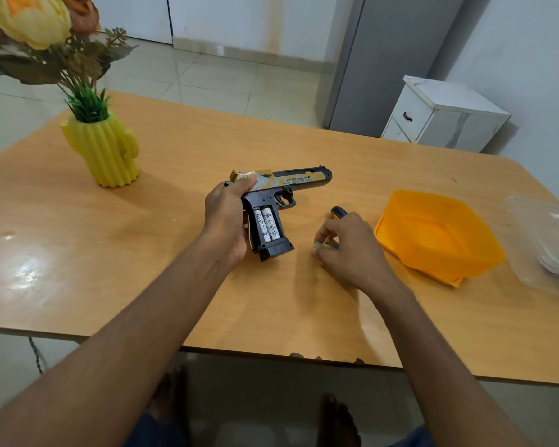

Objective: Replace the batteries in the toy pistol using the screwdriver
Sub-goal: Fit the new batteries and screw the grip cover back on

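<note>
L grip (pixel 228 217) clasps toy pistol (pixel 273 201); R grip (pixel 346 245) pinches battery (pixel 318 245) beside screwdriver (pixel 338 211).

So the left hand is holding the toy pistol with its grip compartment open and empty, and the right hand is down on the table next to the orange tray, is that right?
Not quite: the compartment is not empty. The head view shows two white batteries seated in the open grip of the toy pistol. The rest stands: the left hand holds the pistol, and the right hand is down on the table beside the orange tray.
</note>
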